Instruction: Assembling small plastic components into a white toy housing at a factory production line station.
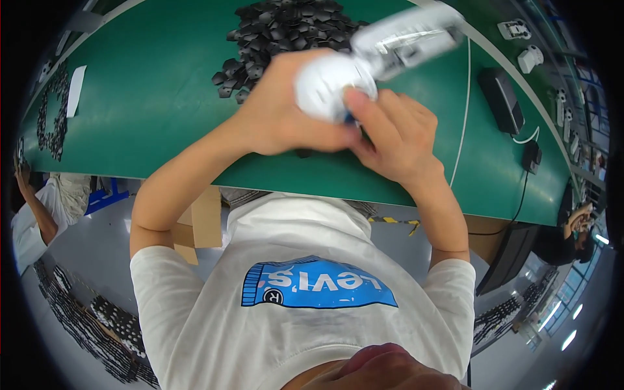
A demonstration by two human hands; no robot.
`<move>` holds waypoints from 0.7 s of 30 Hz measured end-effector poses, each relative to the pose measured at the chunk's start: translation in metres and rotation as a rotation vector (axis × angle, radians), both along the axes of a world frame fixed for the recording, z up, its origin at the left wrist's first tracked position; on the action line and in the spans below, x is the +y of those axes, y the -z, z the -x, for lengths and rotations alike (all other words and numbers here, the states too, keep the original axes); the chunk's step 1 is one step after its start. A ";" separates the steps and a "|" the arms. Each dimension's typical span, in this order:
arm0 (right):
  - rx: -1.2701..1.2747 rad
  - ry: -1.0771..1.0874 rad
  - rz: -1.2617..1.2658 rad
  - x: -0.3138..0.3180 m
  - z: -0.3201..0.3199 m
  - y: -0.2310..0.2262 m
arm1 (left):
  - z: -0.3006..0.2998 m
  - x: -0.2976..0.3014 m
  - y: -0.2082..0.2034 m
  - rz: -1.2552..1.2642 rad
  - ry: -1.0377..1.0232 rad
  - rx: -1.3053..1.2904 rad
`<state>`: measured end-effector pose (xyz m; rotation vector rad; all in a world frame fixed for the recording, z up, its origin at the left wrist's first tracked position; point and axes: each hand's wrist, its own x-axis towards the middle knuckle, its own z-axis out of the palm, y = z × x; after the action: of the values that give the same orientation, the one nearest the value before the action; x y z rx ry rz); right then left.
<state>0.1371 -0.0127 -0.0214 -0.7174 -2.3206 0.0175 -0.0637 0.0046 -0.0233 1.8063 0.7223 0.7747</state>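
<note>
Above the green table I hold a white plastic device (409, 42), blurred by motion. It has a round end (328, 84) and a long arm with a grey, open-looking inner side, which points up and to the right. My left hand (279, 107) is wrapped around the round end from the left. My right hand (396, 133) is closed at the lower right of that end, its thumb pressed on the white surface. A small dark blue bit shows by the right fingertips; what it is I cannot make out. Just beyond my hands lies a heap of black five-sided plastic pieces (286, 32).
The green table (156, 91) carries more black pieces (53, 114) and a white sheet (77, 91) at far left. At right are a black box (500, 101) and a cabled adapter (532, 156). White devices (530, 58) stand beyond. Other people (49, 214) sit at both sides.
</note>
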 end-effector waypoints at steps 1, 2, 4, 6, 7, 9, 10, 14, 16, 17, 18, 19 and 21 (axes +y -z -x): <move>0.094 -0.058 -0.023 0.002 0.001 -0.001 | 0.003 0.002 0.000 0.297 -0.024 -0.268; 0.094 -0.049 -0.023 0.006 -0.003 -0.002 | 0.005 0.004 0.000 0.596 -0.048 -0.532; 0.143 0.054 0.018 0.016 -0.014 -0.001 | 0.013 0.009 0.002 0.898 -0.071 -0.786; 0.176 0.111 0.035 0.026 -0.028 0.002 | 0.023 0.019 0.006 0.700 -0.064 -0.866; 0.134 0.176 0.106 0.030 -0.039 0.006 | 0.028 0.023 0.009 0.600 -0.059 -0.904; 0.046 0.302 0.251 0.036 -0.053 0.012 | 0.037 0.031 0.013 0.523 0.041 -0.984; 0.046 0.308 0.250 0.038 -0.055 0.015 | 0.039 0.033 0.013 0.444 0.136 -1.068; -0.015 0.221 0.425 0.042 -0.055 0.019 | 0.047 0.033 0.006 0.327 0.256 -1.100; -0.045 0.223 0.411 0.040 -0.048 0.018 | 0.047 0.030 0.005 0.305 0.261 -1.077; -0.060 0.223 0.404 0.040 -0.046 0.018 | 0.044 0.029 0.006 0.284 0.155 -0.964; -0.062 0.220 0.402 0.039 -0.047 0.018 | 0.041 0.028 0.007 0.262 0.049 -0.849; -0.057 0.240 0.435 0.039 -0.049 0.019 | 0.038 0.027 0.007 0.236 -0.058 -0.733; -0.047 0.280 0.500 0.040 -0.052 0.021 | 0.032 0.024 0.008 0.222 -0.085 -0.671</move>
<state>0.1892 0.0270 -0.0425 -1.2961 -2.2552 0.4715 -0.0959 0.0290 -0.0311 1.2071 0.4150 1.2213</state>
